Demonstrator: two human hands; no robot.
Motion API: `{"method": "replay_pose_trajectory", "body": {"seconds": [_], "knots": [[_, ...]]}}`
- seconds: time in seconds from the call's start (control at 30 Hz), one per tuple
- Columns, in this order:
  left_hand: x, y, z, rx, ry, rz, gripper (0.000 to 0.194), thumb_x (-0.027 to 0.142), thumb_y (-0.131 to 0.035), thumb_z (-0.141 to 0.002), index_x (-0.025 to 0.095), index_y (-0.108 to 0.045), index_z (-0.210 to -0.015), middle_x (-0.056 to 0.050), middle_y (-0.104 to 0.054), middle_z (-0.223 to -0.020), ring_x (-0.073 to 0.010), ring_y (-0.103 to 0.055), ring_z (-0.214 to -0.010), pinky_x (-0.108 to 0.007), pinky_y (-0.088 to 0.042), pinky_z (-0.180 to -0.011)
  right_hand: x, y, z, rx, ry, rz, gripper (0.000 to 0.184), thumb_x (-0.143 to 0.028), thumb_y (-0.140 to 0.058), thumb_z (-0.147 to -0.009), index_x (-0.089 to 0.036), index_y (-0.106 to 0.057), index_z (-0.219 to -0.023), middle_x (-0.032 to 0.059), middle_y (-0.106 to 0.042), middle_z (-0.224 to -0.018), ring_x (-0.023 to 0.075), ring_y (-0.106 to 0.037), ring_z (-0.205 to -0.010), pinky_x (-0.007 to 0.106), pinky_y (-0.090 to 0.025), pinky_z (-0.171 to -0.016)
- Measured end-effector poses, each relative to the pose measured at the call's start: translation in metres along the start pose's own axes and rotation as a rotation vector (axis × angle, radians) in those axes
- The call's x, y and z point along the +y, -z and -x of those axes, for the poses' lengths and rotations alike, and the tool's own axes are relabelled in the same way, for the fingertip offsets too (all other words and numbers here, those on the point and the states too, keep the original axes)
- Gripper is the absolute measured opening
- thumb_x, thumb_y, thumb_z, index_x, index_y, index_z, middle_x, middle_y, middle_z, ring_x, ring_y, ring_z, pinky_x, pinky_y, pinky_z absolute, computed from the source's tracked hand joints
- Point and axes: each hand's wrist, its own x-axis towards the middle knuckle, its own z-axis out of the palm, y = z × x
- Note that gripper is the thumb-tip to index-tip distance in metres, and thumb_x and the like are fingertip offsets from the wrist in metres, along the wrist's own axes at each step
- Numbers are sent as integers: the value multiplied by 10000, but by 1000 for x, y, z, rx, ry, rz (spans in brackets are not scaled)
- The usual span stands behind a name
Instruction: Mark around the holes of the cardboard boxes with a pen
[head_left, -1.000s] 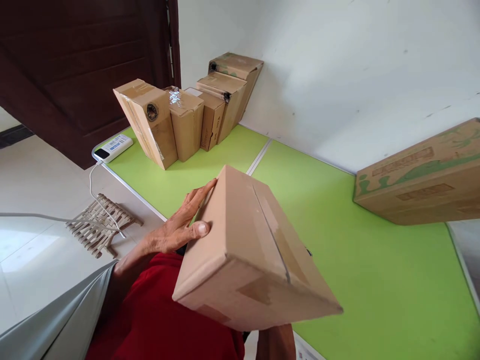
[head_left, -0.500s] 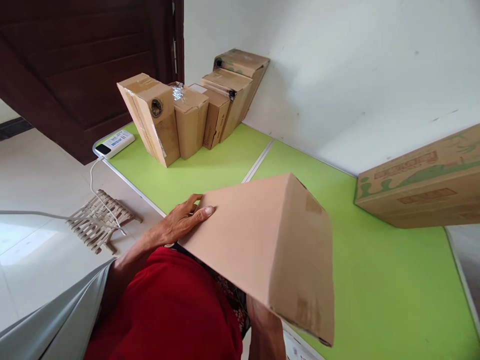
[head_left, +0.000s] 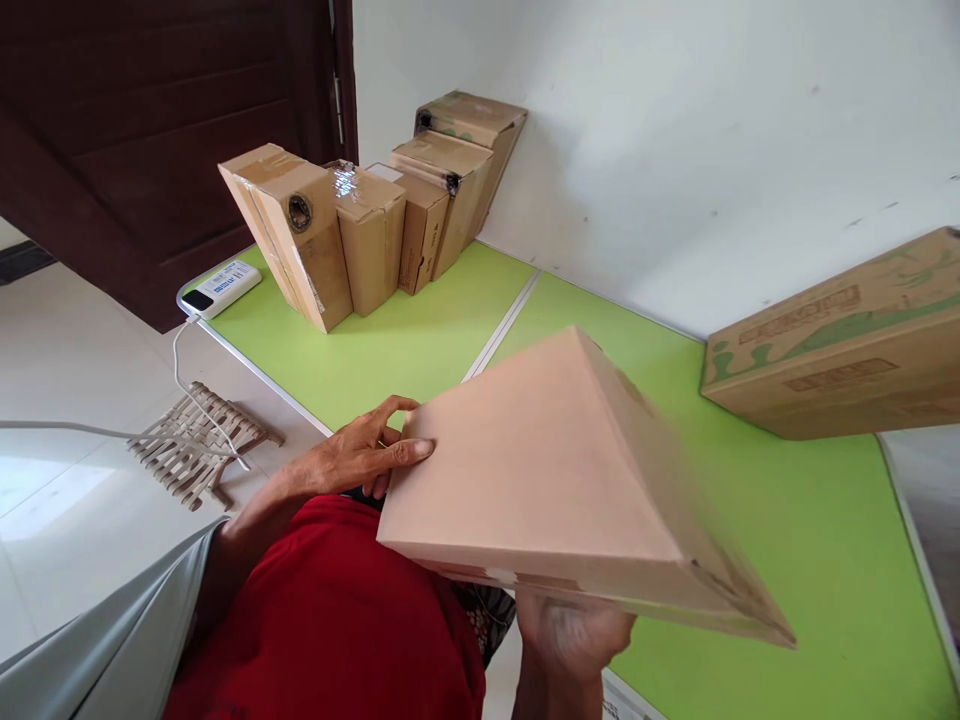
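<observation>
A plain brown cardboard box [head_left: 517,460] is held tilted above the near edge of the green table [head_left: 795,560]. My left hand [head_left: 382,450] grips its left side, thumb on the upper face and fingers curled round the edge. Beneath the near lower side, my right hand [head_left: 570,630] supports the box; its fingers are partly hidden under the cardboard and blurred. The box's right end is smeared by motion.
Several cardboard boxes [head_left: 367,240] stand in a row at the table's far left. Another printed box [head_left: 832,340] lies at the right by the wall. A white device [head_left: 222,290] with a cable sits at the left corner. A woven stool [head_left: 199,440] stands on the floor.
The box has turned, its near right corner swinging outward to the right. My right hand has come further into view below it. My left hand keeps its grip.
</observation>
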Motion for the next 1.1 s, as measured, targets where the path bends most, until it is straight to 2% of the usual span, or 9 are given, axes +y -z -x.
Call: {"method": "replay_pose_trajectory", "body": {"seconds": [0.17,0.33,0.43,0.53,0.6,0.67,0.8,0.97,1.1], "knots": [[-3,0,0,-11,36,-50,720,865,-622,-959,217,-541,-1263,37,-673,-712,-153,-612,-532,-249,-446,-493,-11,-2,4,76,-36,-279,1013,-1012,-743,-702,-335,-751,-1456,112,-816,-1294,456,-708,-1338,590,-643,-1032],[-8,-2,1,-24,23,-191,648,846,-549,-1013,203,-616,-977,15,-644,-710,-161,-620,-597,-283,-472,-583,4,9,4,79,-179,-195,1125,-1030,-810,-541,-258,-794,-1359,135,-850,-1073,426,-795,-1035,532,-680,-820],[-9,-5,4,146,-43,-351,693,821,-549,-1029,180,-682,-1254,-24,-691,-847,-205,-643,-732,-347,-538,-721,12,16,5,146,-260,-151,1000,-971,-842,-584,-261,-810,-1287,96,-852,-960,359,-791,-920,475,-675,-797],[-7,-4,8,274,-206,-488,917,751,-708,-988,245,-408,-1692,-130,-706,-1294,-299,-715,-1080,-478,-605,-1001,14,21,3,143,-321,-141,919,-969,-775,-687,-258,-811,-1269,95,-858,-1017,357,-788,-1051,457,-682,-826],[-2,-3,11,302,-360,-595,1121,669,-817,-951,343,-167,-1804,-196,-519,-1632,-403,-600,-1448,-592,-539,-1204,12,23,0,110,-363,-126,909,-971,-743,-716,-248,-811,-1262,105,-861,-1077,368,-778,-1152,459,-692,-848],[7,-3,16,333,-517,-735,1263,589,-884,-926,398,-13,-1821,-214,-256,-1824,-482,-312,-1694,-688,-403,-1327,9,26,-3,68,-389,-98,922,-979,-733,-721,-238,-808,-1265,115,-861,-1150,380,-768,-1213,471,-702,-868],[29,-10,28,411,-628,-1037,1275,390,-886,-968,365,56,-1827,-206,-18,-1909,-506,51,-1769,-786,-244,-1362,-4,30,-13,-120,-415,-32,881,-970,-694,-813,-238,-813,-1288,115,-814,-1376,388,-726,-1331,464,-685,-982],[43,-14,36,338,-627,-1262,1119,78,-688,-1011,178,68,-1830,-154,-88,-1925,-357,88,-1790,-638,-121,-1453,-43,26,-27,-487,-317,226,751,-865,-637,-974,-243,-783,-1369,96,-784,-1439,363,-709,-1326,418,-594,-1098],[44,-10,50,380,-656,-1330,1130,-32,-582,-971,250,94,-1831,-80,126,-1921,-388,139,-1772,-674,-101,-1445,-76,4,-34,-729,-277,394,623,-788,-594,-1049,-238,-785,-1271,85,-825,-1300,335,-764,-1152,388,-603,-920]]}}
